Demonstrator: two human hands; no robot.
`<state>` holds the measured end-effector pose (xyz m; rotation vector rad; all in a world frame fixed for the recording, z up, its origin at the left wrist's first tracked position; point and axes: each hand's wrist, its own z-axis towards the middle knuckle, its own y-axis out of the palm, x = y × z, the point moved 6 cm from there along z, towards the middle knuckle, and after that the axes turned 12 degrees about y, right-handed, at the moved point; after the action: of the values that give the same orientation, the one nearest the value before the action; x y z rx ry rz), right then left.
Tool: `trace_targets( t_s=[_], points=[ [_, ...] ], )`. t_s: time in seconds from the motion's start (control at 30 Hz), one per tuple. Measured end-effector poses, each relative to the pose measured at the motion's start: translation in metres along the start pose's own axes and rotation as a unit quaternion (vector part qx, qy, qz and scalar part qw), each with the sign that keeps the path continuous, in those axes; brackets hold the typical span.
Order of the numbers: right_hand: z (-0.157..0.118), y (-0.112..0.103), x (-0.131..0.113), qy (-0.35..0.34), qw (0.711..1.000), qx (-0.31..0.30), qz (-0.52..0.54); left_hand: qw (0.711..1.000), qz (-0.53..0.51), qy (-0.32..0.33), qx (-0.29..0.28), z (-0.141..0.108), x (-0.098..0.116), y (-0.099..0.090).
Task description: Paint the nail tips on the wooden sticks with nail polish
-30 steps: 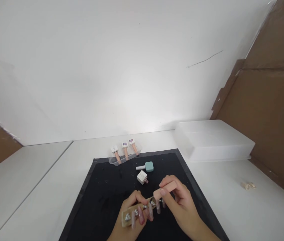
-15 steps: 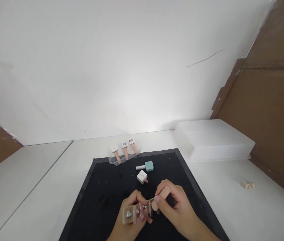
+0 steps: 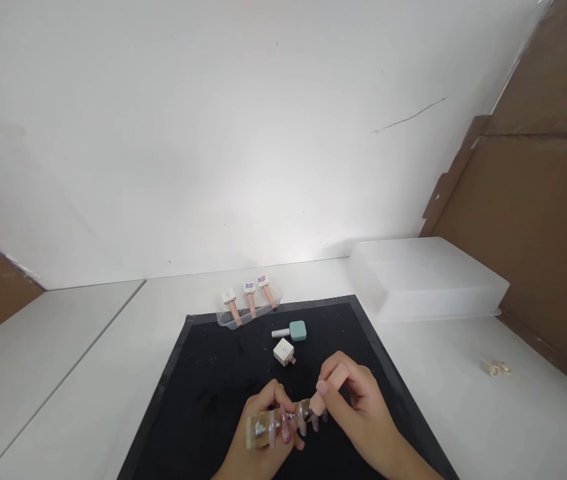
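My left hand (image 3: 251, 440) is closed around a clear nail display bar (image 3: 257, 431), which carries several long false nails (image 3: 285, 427) in pale and pinkish tones. Between the thumb and fingers of my right hand (image 3: 363, 410) is a peach-coloured nail polish brush cap (image 3: 336, 381), slanting down to the left. Its lower end is over the right part of the bar, by the nails there; the bristles are too small to make out. A white square polish bottle (image 3: 283, 351) without its cap lies on the black mat (image 3: 213, 387) beyond my hands.
Behind the white bottle lies a teal polish bottle (image 3: 297, 331) with a pale cap. A clear tray (image 3: 228, 325) at the mat's back edge holds three capped white bottles (image 3: 249, 288). A translucent box (image 3: 438, 287) and small beige pieces (image 3: 494, 369) are at the right.
My right hand has shifted slightly right with the brush cap. The right end of the nail bar shows more, and the nails on it are tilted a little differently.
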<state>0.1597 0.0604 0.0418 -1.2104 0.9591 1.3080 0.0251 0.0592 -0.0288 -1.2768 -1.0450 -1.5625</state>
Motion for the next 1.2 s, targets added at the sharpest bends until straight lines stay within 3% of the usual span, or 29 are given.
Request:
trace_targets(
  t_s=[0.17, 0.37, 0.6, 0.87, 1.1, 1.2],
  points=[
    [0.0, 0.002, 0.003, 0.014, 1.0, -0.012, -0.01, 0.999, -0.015, 0.031, -0.015, 0.0, 0.0, 0.003],
    [-0.002, -0.007, 0.007, -0.016, 0.998, 0.055, -0.001, 0.999, 0.004, 0.03, -0.025, -0.001, 0.003, 0.003],
    [-0.002, 0.001, 0.003, -0.022, 1.0, -0.002, -0.008, 0.999, -0.015, 0.043, -0.024, -0.001, -0.003, 0.003],
    [-0.002, -0.008, 0.008, -0.019, 0.998, 0.066, -0.012, 0.999, -0.017, 0.035, -0.025, -0.003, -0.007, 0.0],
    [-0.003, 0.001, 0.0, -0.028, 1.0, -0.002, -0.009, 0.998, -0.029, 0.048, -0.034, 0.0, -0.004, 0.002],
    [-0.002, 0.0, 0.002, -0.014, 1.0, 0.005, -0.019, 0.997, -0.036, 0.056, -0.041, -0.001, -0.008, 0.001]
  ],
)
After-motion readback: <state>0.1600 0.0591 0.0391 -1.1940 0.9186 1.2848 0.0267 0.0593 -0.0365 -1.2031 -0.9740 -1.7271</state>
